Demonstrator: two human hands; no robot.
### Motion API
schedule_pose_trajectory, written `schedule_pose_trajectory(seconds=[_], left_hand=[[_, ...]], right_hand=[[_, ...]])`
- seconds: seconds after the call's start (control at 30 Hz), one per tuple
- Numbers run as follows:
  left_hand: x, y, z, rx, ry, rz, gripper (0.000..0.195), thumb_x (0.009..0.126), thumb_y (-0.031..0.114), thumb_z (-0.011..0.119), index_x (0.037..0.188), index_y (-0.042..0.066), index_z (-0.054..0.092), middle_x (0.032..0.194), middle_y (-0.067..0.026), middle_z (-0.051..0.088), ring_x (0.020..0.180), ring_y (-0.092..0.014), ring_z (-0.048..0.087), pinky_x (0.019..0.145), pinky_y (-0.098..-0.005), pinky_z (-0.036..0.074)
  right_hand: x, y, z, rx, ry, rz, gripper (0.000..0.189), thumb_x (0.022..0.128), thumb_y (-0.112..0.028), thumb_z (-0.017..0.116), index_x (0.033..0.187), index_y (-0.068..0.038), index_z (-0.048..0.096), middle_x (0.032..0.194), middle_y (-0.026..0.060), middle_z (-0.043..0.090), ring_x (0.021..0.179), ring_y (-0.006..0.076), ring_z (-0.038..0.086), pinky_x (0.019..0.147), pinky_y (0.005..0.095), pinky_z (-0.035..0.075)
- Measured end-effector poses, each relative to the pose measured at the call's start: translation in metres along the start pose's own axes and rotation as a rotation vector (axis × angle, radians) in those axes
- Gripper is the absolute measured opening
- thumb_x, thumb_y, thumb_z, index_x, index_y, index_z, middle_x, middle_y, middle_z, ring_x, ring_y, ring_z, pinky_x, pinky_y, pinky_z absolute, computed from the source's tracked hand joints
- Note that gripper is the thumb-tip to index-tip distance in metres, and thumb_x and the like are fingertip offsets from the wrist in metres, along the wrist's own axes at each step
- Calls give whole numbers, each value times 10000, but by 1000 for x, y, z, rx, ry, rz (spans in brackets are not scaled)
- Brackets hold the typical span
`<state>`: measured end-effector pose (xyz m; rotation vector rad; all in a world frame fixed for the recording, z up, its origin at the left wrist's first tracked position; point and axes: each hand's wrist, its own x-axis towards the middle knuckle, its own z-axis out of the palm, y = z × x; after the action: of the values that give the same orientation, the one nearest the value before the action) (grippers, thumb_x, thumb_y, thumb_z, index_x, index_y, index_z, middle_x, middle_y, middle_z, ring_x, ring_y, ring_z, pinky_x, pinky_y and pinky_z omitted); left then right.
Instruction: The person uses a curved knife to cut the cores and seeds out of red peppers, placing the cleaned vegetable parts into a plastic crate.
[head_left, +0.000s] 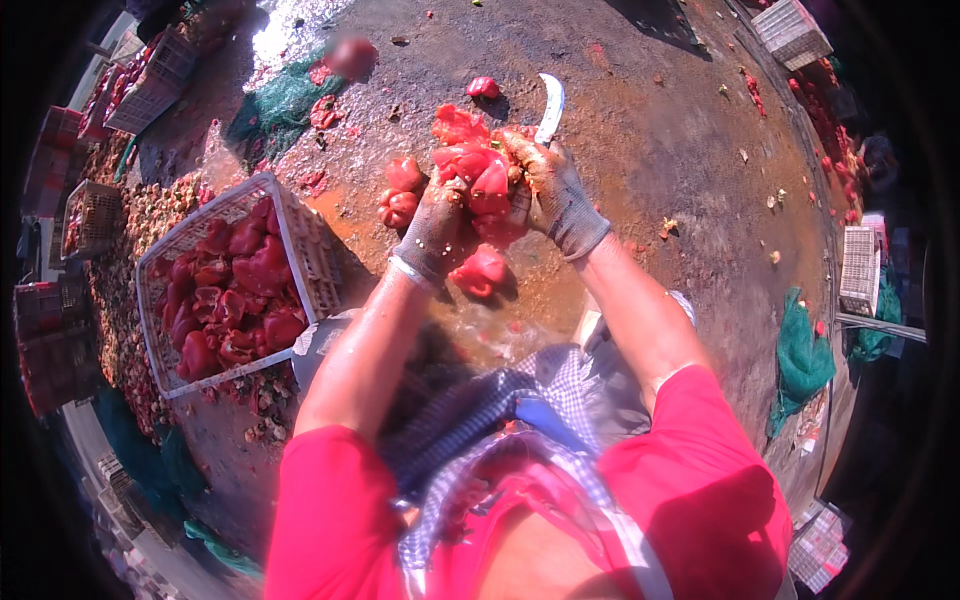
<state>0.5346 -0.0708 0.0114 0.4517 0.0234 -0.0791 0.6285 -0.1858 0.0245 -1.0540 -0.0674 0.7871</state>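
My left hand (437, 217), in a wet, soiled knit glove, grips the left side of an opened red bell pepper (474, 169). Against the pepper's right side is my gloved right hand (546, 176), which also holds a knife; its curved blade (553, 105) points up and away from me. Two whole-looking red peppers (399, 191) lie left of my hands, one small red pepper (483, 88) lies beyond them, and another red pepper (480, 270) is on the wet ground nearer to me. My fingers partly hide the held pepper and the knife's handle.
Left of me stands a white plastic crate (217, 292) full of opened red peppers. Pepper cores and scraps (124, 300) are heaped behind it. Green netting (281, 109) lies at the upper left, more netting (802, 356) at the right. Other crates (859, 270) stand along the edges.
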Motion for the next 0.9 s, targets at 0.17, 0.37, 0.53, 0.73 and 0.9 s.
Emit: schedule_pose_trajectory(seconds=[0.17, 0.37, 0.53, 0.73, 0.9], left_hand=[[-2, -11, -2, 96, 276, -11, 236, 964, 210, 470, 1082, 33, 572, 1015, -94, 646, 886, -189, 665, 781, -315, 586], [1, -24, -22, 241, 269, -9, 307, 963, 235, 513, 1190, 29, 532, 1076, -102, 631, 904, -182, 654, 762, -304, 570], [-2, -25, -10, 131, 230, 30, 183, 966, 144, 474, 1092, 56, 574, 971, -49, 630, 769, -128, 627, 607, -260, 542], [-19, 11, -4, 356, 457, 108, 148, 934, 94, 508, 1063, 69, 577, 838, -50, 618, 616, -154, 607, 523, -286, 535], [-83, 108, -27, 770, 717, 197, 142, 930, 106, 560, 1067, 69, 559, 786, -39, 605, 479, -86, 488, 437, -238, 447]], right_hand=[[-5, -5, -4, -89, 26, 17, 111, 911, -159, 592, 846, -70, 598, 659, 8, 587, 528, 111, 582, 423, 275, 478], [-25, -20, -1, 60, -43, 130, 162, 939, -214, 570, 979, -59, 592, 778, 18, 623, 616, 101, 620, 530, 261, 550], [-39, -33, 14, -433, 67, -96, 151, 931, -194, 573, 952, -44, 586, 761, 28, 625, 571, 101, 595, 508, 236, 505], [-37, -41, 12, -513, 119, -203, 147, 874, -138, 637, 940, -9, 614, 713, 51, 631, 539, 102, 596, 458, 249, 474], [-36, -37, -13, -610, 179, -198, 140, 859, -141, 640, 939, -25, 636, 650, 46, 621, 505, 101, 580, 417, 261, 455]])
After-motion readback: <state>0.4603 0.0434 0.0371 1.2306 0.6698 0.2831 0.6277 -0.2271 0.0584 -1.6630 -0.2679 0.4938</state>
